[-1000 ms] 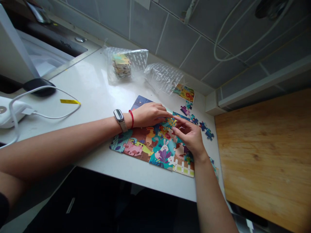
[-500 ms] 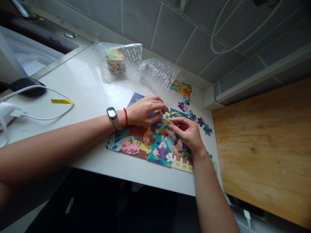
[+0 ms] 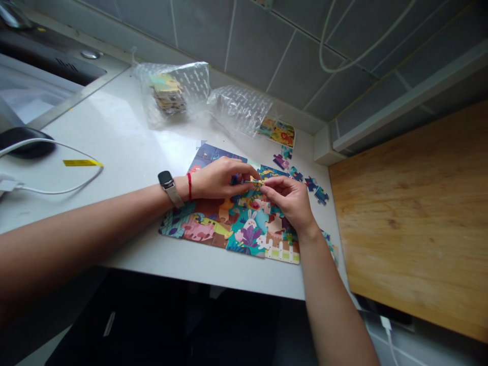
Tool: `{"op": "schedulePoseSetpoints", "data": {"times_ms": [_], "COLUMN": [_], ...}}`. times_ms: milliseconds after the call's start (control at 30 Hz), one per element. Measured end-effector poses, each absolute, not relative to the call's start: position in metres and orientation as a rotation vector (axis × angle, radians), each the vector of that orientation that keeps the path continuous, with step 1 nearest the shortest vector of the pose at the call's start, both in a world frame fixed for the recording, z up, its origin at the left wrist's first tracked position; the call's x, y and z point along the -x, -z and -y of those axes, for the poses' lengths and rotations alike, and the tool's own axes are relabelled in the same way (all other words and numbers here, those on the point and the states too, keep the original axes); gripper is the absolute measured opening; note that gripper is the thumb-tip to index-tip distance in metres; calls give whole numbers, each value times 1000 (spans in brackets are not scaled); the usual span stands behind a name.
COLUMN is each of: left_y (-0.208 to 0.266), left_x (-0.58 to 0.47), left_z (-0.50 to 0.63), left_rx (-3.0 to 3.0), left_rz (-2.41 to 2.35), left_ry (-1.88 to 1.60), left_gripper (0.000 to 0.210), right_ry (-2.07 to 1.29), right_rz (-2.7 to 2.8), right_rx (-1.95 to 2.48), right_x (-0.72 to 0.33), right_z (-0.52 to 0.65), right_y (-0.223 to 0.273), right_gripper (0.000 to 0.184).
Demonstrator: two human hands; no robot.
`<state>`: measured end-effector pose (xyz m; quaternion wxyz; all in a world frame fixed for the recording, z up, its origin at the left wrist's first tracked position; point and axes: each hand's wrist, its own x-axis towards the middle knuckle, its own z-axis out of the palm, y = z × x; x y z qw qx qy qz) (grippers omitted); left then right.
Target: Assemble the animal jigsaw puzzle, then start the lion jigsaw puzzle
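Our puzzle (image 3: 249, 236) lies flat on the white tabletop (image 3: 208, 267). There's a thin strip between the puzzle and the tabletop's near edge, and a wide stretch to the puzzle's left. To its right, past the tabletop's side edge, is 1 big wooden board (image 3: 412, 218), so that side is tight. Over the puzzle, our left hand (image 3: 217, 179) and right hand (image 3: 290, 201) nearly meet. Each grip is pinched almost together on the same 1 small piece (image 3: 256, 182); our fingers hide some of it. Behind the puzzle we count 2 clear bags (image 3: 240, 109) and 1 picture card (image 3: 283, 133). We see about 5 loose pieces (image 3: 321, 195) by its far right corner, and more bits (image 3: 330, 247) to its right, partly behind our right arm (image 3: 324, 290).
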<state>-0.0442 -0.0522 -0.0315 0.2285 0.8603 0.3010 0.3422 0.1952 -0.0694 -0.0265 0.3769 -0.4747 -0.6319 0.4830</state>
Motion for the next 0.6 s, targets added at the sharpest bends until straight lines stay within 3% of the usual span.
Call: {"op": "schedulePoseSetpoints", "data": {"times_ms": [467,600], "left_y": [38,41], "left_x": [43,41], "left_z": [50,50], "left_rx": [-2238,-2287], "left_rz": [-923,-905], "left_ry": [-1038,-1027], "left_gripper": [28,29], "right_ry": [-1364,-1373], "right_rz": [1693,1716], "right_rx": [1123,1147], "right_x": [-195,-194], "right_z": [70,70], "right_y": [26,24], "right_gripper": [52,41]}}
